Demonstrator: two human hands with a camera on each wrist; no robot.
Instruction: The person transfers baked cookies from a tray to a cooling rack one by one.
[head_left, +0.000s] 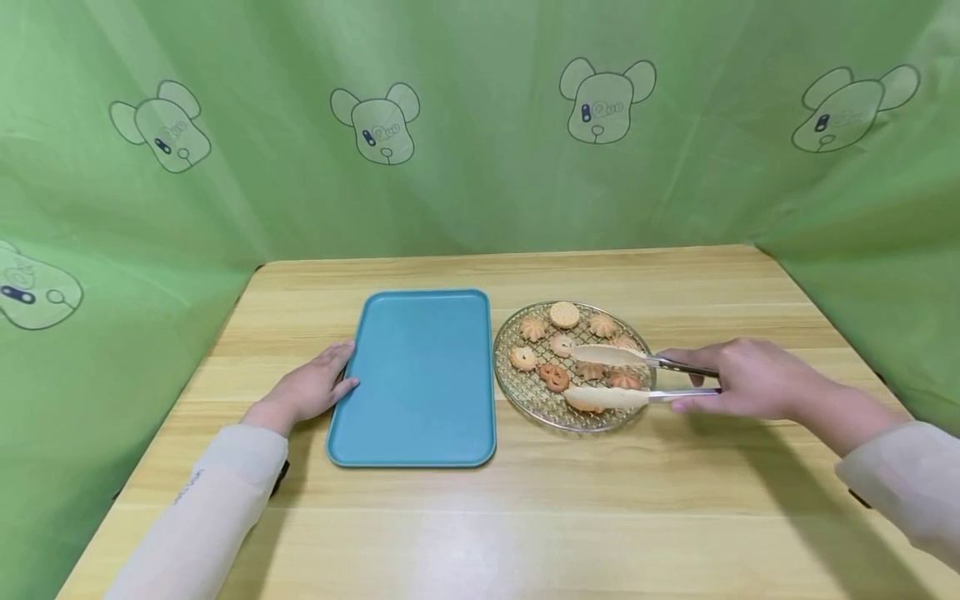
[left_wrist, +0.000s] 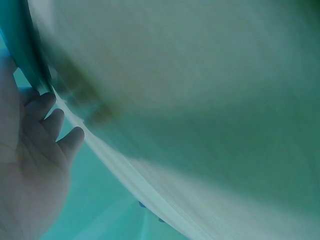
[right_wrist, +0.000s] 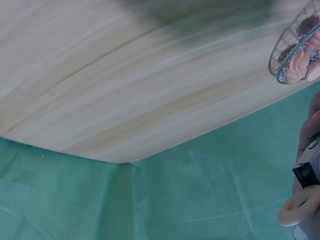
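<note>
My right hand (head_left: 757, 379) grips the metal handles of food tongs (head_left: 609, 397) with pale, flat tips. The tips are spread apart over a round glass plate (head_left: 517, 406) of cookies; whether they touch any cannot be told. Among the cookies are a brown pretzel-shaped one (head_left: 554, 377), a round pale one (head_left: 564, 314) and several flower-shaped ones (head_left: 533, 328). On the left, my left hand (head_left: 307, 387) rests its fingers against the left edge of a blue rectangular tray (head_left: 416, 375). The left wrist view shows those fingers (left_wrist: 70, 142) extended beside the tray's rim.
Both the tray and the plate lie on a light wooden table (head_left: 450, 533), a narrow gap between them. Green curtain (head_left: 487, 200) with printed bear heads hangs behind the table and along both sides.
</note>
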